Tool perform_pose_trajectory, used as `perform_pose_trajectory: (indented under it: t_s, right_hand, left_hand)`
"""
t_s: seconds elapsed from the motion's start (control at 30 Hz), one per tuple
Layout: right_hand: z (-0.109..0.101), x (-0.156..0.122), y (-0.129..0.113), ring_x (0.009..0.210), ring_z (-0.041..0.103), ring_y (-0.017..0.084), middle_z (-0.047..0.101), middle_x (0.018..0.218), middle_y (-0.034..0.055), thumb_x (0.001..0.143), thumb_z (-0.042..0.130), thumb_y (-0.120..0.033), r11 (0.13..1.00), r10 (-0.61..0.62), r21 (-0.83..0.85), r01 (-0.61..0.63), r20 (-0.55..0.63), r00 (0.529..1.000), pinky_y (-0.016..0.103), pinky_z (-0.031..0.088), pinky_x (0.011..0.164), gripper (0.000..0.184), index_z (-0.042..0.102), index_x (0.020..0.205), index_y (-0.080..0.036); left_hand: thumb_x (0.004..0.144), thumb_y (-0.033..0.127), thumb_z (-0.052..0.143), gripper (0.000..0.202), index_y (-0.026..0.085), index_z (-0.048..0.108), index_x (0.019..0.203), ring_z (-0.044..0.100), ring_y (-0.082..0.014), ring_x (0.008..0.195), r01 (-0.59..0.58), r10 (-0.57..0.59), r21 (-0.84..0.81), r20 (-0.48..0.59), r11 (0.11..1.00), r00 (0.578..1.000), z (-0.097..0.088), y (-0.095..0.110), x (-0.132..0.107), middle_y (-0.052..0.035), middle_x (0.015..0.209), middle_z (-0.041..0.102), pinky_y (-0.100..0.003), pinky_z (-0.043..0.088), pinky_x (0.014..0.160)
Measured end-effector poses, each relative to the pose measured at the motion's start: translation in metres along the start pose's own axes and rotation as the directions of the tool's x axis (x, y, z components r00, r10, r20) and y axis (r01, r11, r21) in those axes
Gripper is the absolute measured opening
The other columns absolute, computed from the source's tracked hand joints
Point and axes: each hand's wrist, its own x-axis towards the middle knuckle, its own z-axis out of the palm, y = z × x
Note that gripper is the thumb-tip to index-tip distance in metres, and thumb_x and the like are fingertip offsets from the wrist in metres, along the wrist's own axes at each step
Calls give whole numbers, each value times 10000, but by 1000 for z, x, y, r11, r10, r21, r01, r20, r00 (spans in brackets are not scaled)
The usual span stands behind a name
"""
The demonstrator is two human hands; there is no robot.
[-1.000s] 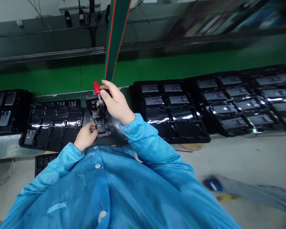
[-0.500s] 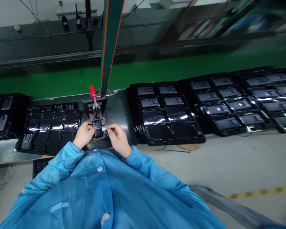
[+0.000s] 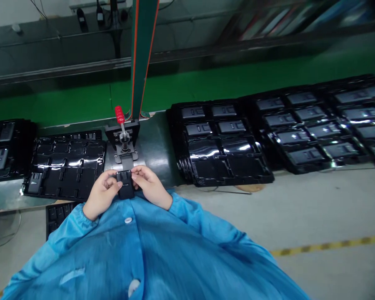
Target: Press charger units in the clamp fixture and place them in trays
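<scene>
A small black plastic case [image 3: 126,185] with pale lettering is held close to my body, in front of the toggle clamp fixture. My left hand [image 3: 103,190] grips its left edge, thumb on the front face. On the opposite edge, the fingers of my right hand [image 3: 150,186] are closed around its upper right side. Just beyond my hands stands the clamp fixture [image 3: 125,143] with its red handle [image 3: 119,114] upright. The case's underside is hidden.
To the left lies a black tray [image 3: 71,166] with one similar case [image 3: 35,182] in its near corner. More loaded trays [image 3: 0,171] sit farther left. Stacked trays [image 3: 203,179] with dark cases line the bench to the right. A green post [image 3: 140,62] rises behind the fixture.
The black case has come out of the fixture toward my body. Both hands moved with it, and my right hand, formerly just beside the case, now grips its edge.
</scene>
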Motion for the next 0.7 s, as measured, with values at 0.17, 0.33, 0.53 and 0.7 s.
perform_pose_trajectory:
  t_s: [0.17,0.33,0.53,0.7]
  right_hand:
    - [2,-1,0,638,542,110,584,771,-54,853,769,-463,999,10,40,-10,6,1000,258,466,613,347,604,1035,-217]
    - [-4,-6,0,605,516,98,561,743,-70,847,766,-459,996,-39,79,38,8,999,246,438,597,340,577,992,-217]
    - [-27,-23,-6,609,532,96,574,801,-62,858,789,-496,993,-71,91,75,-46,996,238,459,572,413,564,1060,-215]
    - [-51,-42,-26,583,550,96,578,782,-61,871,784,-503,993,-105,36,111,-136,985,235,475,544,406,579,1074,-217]
  left_hand:
    - [833,446,835,524,192,597,1225,534,-120,610,-16,15,11,25,1000,1000,3,2,-6,70,661,584,-237,441,631]
    - [849,461,839,540,211,593,1260,539,-127,620,7,-11,72,59,997,998,6,0,-3,58,695,611,-229,422,600]
    - [858,496,832,560,227,588,1284,582,-144,668,-11,-12,108,213,994,977,26,8,14,34,761,663,-234,445,625]
    - [854,526,829,637,217,577,1350,649,-173,753,-48,3,137,309,989,951,49,21,22,-1,839,714,-277,517,726]
